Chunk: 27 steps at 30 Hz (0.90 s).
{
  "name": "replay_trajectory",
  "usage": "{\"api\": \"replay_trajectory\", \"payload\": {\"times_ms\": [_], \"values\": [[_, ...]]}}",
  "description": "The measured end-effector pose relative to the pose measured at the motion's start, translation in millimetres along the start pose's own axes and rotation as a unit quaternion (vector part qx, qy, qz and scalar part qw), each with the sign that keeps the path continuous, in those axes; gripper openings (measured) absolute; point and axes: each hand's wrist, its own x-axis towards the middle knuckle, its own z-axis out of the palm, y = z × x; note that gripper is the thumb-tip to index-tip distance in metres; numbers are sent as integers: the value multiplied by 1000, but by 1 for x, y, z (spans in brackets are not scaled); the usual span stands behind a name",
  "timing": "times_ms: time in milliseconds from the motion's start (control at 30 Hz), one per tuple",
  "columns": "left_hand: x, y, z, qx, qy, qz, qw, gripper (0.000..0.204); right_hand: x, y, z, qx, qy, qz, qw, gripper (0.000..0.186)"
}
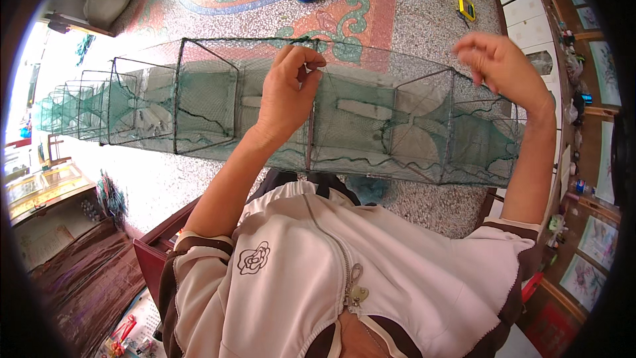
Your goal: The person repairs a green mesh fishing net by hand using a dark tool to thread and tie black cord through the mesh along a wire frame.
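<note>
We hold the long green mesh fish trap (371, 126) stretched before our chest — left hand (288, 89) pinching its top wire frame, right hand (500, 66) raised, fingers closed on something unseen — keeping it taut above the patterned floor (424, 20).

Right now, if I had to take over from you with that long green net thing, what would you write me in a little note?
Left hand: fingers pinched shut on the top edge of the long green net cage, near its middle, where a wire frame crosses.
Right hand: raised above the cage's right end, fingers curled; whether it grips a thread is too small to tell.
The cage stretches across in front of the person, from far left to right, above the patterned floor.
Done: cannot tell from the netting.
Left: probably whatever is being worked at that top edge, so keep the pinch there.
</note>
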Motion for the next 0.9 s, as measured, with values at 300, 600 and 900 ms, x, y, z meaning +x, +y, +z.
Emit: {"api": "replay_trajectory", "payload": {"times_ms": [300, 600, 900], "values": [[-15, 1, 6, 48, 60, -33, 996, 15, 34, -11, 84, 24, 238, -388, 890, 15], [-24, -8, 7, 13, 86, -49, 995, 23, 53, -34, 134, -169, 272, -335, 886, 15], [-24, -31, 15, -133, 45, -170, 975, 43, 74, -33, 150, -137, 253, -317, 904, 15]]}}
